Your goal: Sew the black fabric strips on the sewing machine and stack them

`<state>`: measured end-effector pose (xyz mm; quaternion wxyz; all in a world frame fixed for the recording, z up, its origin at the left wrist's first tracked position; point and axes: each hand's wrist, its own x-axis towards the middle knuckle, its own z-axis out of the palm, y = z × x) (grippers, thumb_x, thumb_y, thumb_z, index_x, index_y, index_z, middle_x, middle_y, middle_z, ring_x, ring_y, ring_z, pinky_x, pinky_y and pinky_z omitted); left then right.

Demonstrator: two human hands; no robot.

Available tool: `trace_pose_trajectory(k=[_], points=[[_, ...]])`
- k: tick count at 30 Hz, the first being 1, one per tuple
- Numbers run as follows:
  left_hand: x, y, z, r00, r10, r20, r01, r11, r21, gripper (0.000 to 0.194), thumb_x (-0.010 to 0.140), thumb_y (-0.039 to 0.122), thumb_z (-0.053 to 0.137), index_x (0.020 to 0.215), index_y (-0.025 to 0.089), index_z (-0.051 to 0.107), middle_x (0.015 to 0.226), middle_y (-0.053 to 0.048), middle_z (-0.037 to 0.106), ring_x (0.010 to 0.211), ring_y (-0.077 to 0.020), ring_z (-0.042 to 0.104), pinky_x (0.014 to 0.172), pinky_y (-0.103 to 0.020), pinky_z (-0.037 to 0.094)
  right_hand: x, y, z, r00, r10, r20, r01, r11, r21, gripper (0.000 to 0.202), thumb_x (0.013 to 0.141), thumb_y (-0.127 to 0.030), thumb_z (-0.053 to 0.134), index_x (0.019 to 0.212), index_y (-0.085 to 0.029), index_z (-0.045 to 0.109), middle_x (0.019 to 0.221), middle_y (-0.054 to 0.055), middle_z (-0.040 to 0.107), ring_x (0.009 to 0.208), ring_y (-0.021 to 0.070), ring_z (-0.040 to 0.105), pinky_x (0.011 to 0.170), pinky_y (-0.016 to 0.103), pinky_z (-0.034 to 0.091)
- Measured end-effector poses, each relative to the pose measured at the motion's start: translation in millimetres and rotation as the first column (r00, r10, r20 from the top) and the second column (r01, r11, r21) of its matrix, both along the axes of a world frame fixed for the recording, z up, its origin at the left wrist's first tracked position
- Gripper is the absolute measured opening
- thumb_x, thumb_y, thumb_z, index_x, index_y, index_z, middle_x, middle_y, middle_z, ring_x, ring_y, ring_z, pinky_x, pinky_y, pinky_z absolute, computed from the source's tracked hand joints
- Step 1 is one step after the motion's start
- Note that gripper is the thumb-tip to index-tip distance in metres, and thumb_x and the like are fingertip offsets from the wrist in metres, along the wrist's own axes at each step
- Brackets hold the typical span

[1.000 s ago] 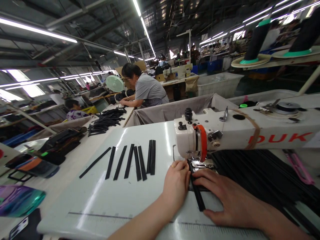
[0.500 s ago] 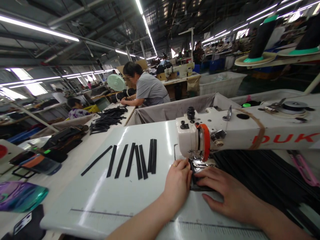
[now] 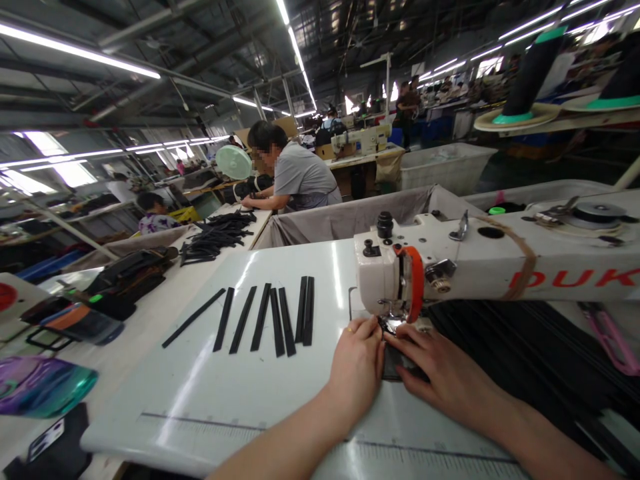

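Note:
A white sewing machine (image 3: pixel 380 270) with an orange guard stands over the pale tabletop. At its needle area, my left hand (image 3: pixel 356 353) has its fingers pressed together at the left side of a small dark piece; what they pinch is hidden. My right hand (image 3: pixel 435 367) lies just right of it, fingers spread, its fingertips on the dark piece (image 3: pixel 393 371) by the presser foot. Several black strips (image 3: pixel 260 319) lie side by side on the tabletop, left of my hands.
Black strips are heaped (image 3: pixel 215 237) at the far table, where a person in grey (image 3: pixel 305 177) leans. A purple-teal bottle (image 3: pixel 45 387) and a phone (image 3: pixel 47 440) lie left. Dark fabric (image 3: pixel 500 353) and a pink tool (image 3: pixel 607 337) lie right.
My right hand has moved left, closer to my left hand and the needle area. My left hand is nearly where it was. The view has shifted slightly.

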<state>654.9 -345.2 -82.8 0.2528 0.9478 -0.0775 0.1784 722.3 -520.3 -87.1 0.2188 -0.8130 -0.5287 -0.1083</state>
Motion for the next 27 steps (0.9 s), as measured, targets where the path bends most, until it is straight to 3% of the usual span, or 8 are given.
trace_pose_trajectory(k=[11,27], points=[[2.4,-0.4,1.1,1.000,0.002,-0.004,-0.002,0.998,0.064,0.023,0.092,0.008,0.043,0.105,0.015,0.061,0.108,-0.011,0.064,0.106,-0.0264,0.057,0.094,-0.046,0.053,-2.7,2.4,1.4,1.000,-0.018,0.012,0.019,0.999,-0.026,0.041,0.087,-0.019,0.055,0.128,-0.019,0.058,0.115,0.012,0.064,0.090,0.0268,0.063,0.077,0.045,0.055],[0.9,-1.4,2.5,1.000,-0.004,-0.030,0.007,0.993,0.116,0.023,0.093,0.011,0.045,0.110,0.011,0.060,0.113,-0.014,0.063,0.114,-0.0275,0.054,0.103,-0.046,0.048,-1.6,0.6,-3.3,1.000,-0.004,-0.001,0.004,1.000,-0.013,0.039,0.092,-0.020,0.051,0.130,-0.022,0.057,0.116,0.011,0.064,0.095,0.0263,0.063,0.082,0.046,0.054]])
